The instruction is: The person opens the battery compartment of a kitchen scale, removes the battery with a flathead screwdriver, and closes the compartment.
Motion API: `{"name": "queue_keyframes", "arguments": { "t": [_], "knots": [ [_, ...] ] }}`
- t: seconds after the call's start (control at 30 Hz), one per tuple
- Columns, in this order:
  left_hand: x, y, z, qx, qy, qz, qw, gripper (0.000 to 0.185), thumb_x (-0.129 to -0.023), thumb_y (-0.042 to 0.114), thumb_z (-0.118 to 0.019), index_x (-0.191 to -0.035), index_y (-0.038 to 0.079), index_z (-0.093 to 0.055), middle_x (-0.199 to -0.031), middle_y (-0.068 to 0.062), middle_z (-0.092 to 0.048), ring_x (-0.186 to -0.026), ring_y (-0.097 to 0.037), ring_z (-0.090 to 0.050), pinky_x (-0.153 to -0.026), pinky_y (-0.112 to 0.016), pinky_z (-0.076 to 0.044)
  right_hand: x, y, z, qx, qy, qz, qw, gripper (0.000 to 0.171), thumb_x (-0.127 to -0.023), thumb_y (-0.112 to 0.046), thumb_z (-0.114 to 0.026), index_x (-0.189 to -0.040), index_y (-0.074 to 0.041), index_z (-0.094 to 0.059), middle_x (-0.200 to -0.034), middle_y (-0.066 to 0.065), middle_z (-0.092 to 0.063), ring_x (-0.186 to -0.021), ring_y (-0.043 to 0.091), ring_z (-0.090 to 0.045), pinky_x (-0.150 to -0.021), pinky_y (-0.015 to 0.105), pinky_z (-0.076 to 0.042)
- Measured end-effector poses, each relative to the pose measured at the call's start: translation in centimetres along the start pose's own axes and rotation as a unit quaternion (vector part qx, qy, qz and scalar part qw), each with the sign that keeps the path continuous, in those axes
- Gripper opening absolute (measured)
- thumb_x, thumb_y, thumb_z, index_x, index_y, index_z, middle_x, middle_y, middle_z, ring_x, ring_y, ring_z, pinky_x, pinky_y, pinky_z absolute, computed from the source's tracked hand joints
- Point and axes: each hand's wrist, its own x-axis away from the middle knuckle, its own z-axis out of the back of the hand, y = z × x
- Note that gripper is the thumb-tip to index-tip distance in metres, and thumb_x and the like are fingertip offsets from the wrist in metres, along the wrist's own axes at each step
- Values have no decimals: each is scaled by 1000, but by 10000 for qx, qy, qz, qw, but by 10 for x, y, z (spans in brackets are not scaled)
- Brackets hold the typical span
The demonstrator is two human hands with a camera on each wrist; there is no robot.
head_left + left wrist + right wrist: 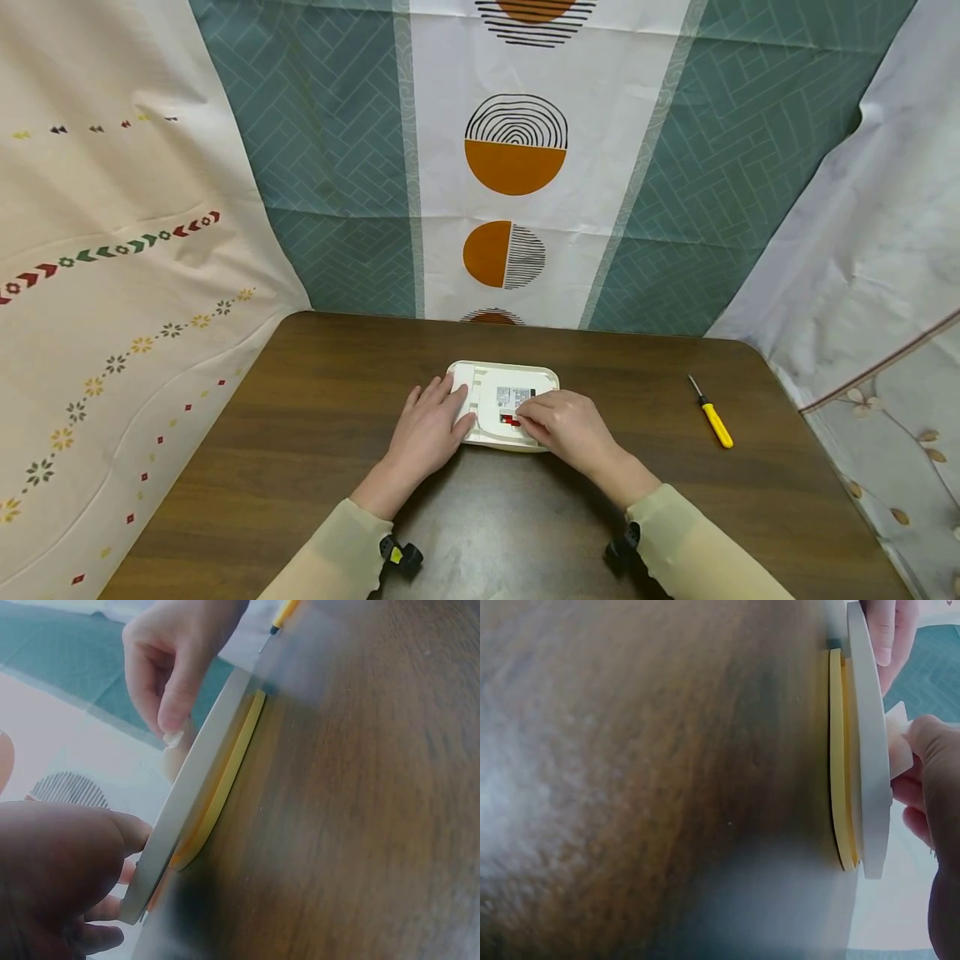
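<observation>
A white, rounded rectangular device (487, 385) lies on the table with a printed label (514, 397) facing up. Beside the label is a small opening (507, 419) showing red and dark parts inside. My left hand (430, 422) rests on the device's left end, fingers extended over it and thumb at the near edge. Over the opening, my right hand (564, 425) pinches a small white flat piece (898, 742) between thumb and fingertips. In the wrist views a yellow rim (225, 787) shows under the device, against the table side.
A screwdriver (712, 414) with a yellow handle lies at the right of the brown wooden table (315, 467). Patterned cloth (517, 208) hangs behind the table's far edge, with pale cloths at both sides.
</observation>
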Motion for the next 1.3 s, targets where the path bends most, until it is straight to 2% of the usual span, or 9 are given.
{"name": "queue_keyframes", "arguments": {
  "t": [0.27,0.7,0.87,1.1,1.3],
  "knots": [
    [0,0,0,18,-36,11,10000,55,-110,39,-70,-154,6,-66,-166,-23,-50,-156,-44,-45,-127,-67,-31,0,-1,0,-29,129,-47,9999,10,-91,-14,-92,-98,-14,-85,-95,-5,-81,-88,17,-78,-82,41,-65],
    [0,0,-1,56,-32,39,10000,56,-110,39,-70,-155,6,-65,-167,-22,-49,-156,-44,-44,-127,-66,-30,2,3,7,116,586,-84,9982,14,-87,-13,-94,-97,-17,-85,-92,-5,-81,-87,16,-79,-79,40,-66],
    [0,-1,-2,82,-44,68,9999,56,-110,40,-70,-156,7,-64,-167,-22,-49,-156,-44,-44,-128,-66,-29,6,12,14,91,690,-207,9974,16,-86,-10,-94,-98,-15,-85,-92,-5,-81,-84,17,-77,-75,40,-65],
    [0,0,-1,39,65,-21,10000,54,-110,39,-70,-154,6,-66,-166,-23,-50,-155,-46,-45,-127,-66,-31,15,27,26,163,724,-362,9966,13,-90,-10,-90,-100,-14,-84,-96,-2,-82,-88,19,-79,-75,43,-65],
    [0,0,-1,6,63,-5,10000,54,-110,39,-69,-154,7,-66,-166,-22,-50,-154,-47,-46,-126,-67,-31,22,38,37,252,713,-593,9954,15,-89,-9,-91,-103,-13,-85,-98,-1,-82,-88,20,-79,-73,44,-65]
  ]
}}
